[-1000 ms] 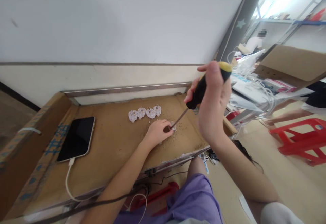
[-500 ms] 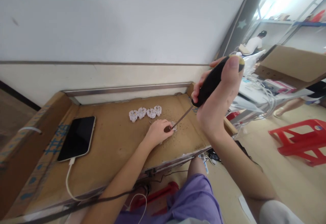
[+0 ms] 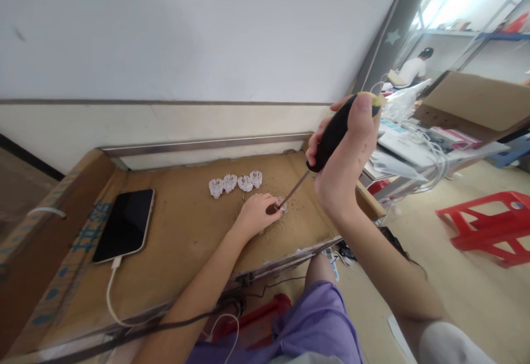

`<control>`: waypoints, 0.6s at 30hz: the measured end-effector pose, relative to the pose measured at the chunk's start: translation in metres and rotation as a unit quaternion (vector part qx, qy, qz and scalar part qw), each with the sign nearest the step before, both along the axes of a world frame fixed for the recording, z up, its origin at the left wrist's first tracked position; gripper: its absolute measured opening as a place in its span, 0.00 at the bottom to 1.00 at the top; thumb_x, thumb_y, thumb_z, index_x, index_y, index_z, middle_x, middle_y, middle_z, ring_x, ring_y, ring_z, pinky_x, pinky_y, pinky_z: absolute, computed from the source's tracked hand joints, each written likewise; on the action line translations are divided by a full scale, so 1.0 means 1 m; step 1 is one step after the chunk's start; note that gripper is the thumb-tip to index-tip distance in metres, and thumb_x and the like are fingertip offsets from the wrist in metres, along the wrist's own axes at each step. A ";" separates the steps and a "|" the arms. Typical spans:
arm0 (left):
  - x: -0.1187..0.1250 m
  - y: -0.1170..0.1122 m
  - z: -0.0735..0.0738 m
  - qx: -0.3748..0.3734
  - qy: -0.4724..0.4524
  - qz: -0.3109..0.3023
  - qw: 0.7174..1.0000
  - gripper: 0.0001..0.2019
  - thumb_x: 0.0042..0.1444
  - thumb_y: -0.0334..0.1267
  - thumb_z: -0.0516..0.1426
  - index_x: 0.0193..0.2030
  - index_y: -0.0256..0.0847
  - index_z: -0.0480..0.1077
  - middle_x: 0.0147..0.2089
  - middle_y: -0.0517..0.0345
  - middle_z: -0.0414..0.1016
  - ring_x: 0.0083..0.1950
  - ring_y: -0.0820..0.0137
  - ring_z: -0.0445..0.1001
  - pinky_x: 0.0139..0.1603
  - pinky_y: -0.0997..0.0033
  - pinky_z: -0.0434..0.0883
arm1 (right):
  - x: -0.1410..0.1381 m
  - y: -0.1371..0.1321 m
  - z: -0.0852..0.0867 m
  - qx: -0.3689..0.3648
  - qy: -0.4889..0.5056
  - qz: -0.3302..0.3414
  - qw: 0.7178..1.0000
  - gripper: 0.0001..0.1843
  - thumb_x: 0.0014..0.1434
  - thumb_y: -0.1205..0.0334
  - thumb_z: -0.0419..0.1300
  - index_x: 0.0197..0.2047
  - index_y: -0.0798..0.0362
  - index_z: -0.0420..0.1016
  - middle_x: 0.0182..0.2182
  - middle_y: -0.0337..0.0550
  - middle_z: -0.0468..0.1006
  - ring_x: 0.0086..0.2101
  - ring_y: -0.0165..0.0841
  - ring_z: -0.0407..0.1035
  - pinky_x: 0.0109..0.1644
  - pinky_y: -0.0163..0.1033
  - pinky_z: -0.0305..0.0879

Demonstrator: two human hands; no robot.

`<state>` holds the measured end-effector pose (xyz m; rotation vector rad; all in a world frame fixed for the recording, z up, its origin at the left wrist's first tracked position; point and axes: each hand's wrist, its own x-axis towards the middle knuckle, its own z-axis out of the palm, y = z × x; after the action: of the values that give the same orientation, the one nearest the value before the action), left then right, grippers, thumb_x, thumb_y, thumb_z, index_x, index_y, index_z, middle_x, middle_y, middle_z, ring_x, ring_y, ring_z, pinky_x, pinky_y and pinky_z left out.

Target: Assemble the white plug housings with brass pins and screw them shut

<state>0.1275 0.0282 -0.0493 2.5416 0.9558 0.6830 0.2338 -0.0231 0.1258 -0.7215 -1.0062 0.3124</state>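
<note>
My right hand (image 3: 345, 151) is wrapped round the black and yellow handle of a screwdriver (image 3: 335, 135), thumb along the top of the handle. The shaft slants down to the left, its tip ending beside the fingers of my left hand (image 3: 259, 212). That hand is closed and pressed low on the cardboard, holding a white plug part (image 3: 284, 205) that is mostly hidden under the fingers. Just behind it, several white plug parts (image 3: 236, 182) with metal pins pointing up stand in a row.
A cardboard-covered bench (image 3: 178, 231) with raised sides carries a phone (image 3: 124, 226) on a white cable at left. Small dark crumbs lie around the work spot. To the right are a cluttered table (image 3: 409, 154), a red stool (image 3: 488, 223) and a seated person (image 3: 414, 69).
My right hand and the screwdriver handle have shifted slightly left and down. The left hand stays in place at the screwdriver's tip.
</note>
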 end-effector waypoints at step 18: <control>0.000 0.000 0.003 0.007 0.007 0.001 1.000 0.02 0.53 0.36 0.57 0.32 0.41 0.71 0.36 0.60 0.76 0.42 0.67 0.72 0.57 0.61 0.59 | -0.005 -0.013 0.023 -0.093 -0.368 0.021 0.925 0.10 0.67 0.58 0.44 0.51 0.47 0.56 0.35 0.37 0.68 0.33 0.26 0.67 0.37 0.33 0.68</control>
<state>0.1275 0.0280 -0.0461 2.5615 0.9627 0.6759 0.2292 -0.0362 0.1484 -1.0237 -1.7236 0.1693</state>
